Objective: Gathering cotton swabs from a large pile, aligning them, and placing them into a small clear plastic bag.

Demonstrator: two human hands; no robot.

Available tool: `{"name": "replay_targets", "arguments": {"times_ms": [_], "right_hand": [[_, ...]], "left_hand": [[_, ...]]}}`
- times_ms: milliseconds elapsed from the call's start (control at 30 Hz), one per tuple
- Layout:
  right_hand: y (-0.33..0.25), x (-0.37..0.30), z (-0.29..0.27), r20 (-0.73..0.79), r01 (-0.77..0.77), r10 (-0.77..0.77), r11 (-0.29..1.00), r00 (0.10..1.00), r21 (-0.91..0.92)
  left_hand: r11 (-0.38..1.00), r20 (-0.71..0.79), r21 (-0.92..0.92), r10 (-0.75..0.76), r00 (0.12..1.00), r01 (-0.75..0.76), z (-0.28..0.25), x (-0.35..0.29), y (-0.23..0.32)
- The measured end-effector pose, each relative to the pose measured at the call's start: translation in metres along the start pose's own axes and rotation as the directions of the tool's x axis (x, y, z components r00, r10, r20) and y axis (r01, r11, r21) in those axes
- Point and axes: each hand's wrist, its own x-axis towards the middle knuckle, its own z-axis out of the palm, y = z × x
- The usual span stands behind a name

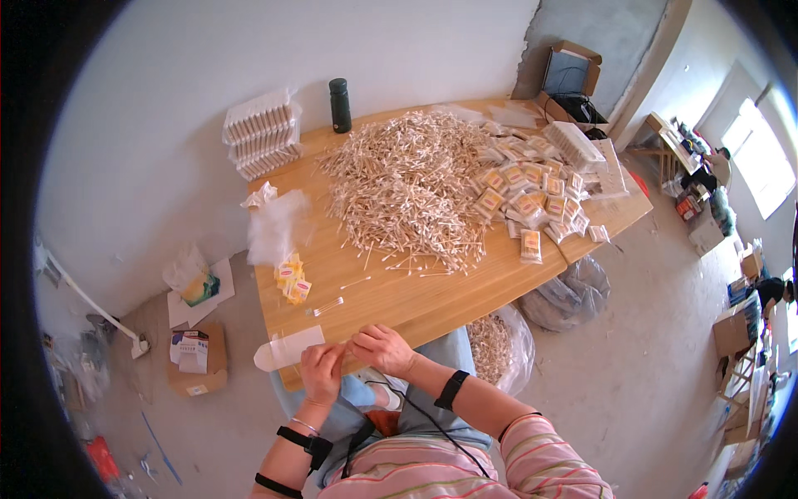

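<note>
Left hand (322, 372): at the near edge of the bench (407, 303), fingers bent and drawn together; whether this grip pinches anything cannot be told.
Right hand (381, 349): just right of the left, fingers curled in toward it, its grip nearly closed; anything between the fingertips is too small or hidden to make out.
Fingertip work: the two hands seem to handle something small and light together, so a soft pinch, with one hand steadying and the other moving, looks wisest; a little more of the bench under both would catch a drop.
White strip (288, 348): the nearest clear thing, just left of the left hand, its rounded left end seeming to overhang the bench's left edge; best kept clear of the left wrist.
Loose swabs (326, 306): a small group beyond the hands, within easy reach.
Yellow labels (293, 281): a loose cluster near the left edge; spreading them apart should make single ones easier to lift.
Clear bags (276, 224): a thin, shiny heap beyond the labels; they likely cling, so a fingertip slide should part them.
Swab pile (399, 183): broad, mid-bench to far; taking from its near fringe should disturb it least.
Filled packets (519, 195): heaped right of the pile.
Dark green bottle (339, 106): upright at the far edge.
</note>
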Motion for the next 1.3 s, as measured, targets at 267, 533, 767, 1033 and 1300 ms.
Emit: {"name": "replay_targets", "arguments": {"times_ms": [267,533,767,1033,1300], "right_hand": [[0.004,0.007,0.005,0.113,-0.307,0.285,0.876,0.952,0.373],[0.012,0.005,0.024,0.202,-0.483,0.451,0.691,0.869,0.537],[0.015,0.008,0.039,0.254,-0.577,0.553,0.551,0.793,0.602],[0.014,-0.002,0.041,0.368,-0.631,0.554,0.417,0.747,0.654],[0.020,-0.002,0.034,0.588,-0.662,0.459,0.000,0.666,0.750]], "left_hand": [[0.795,0.140,-0.413,-0.426,0.894,0.444,0.004,0.011,-0.003],[0.629,0.254,-0.546,-0.505,0.825,0.554,0.009,0.009,-0.010],[0.262,0.505,-0.614,-0.594,0.626,0.744,0.012,0.013,-0.025],[-0.058,0.639,-0.650,-0.582,0.503,0.758,0.013,0.000,-0.022],[-0.314,0.727,-0.653,-0.512,0.457,0.689,0.012,0.003,-0.023]]}}
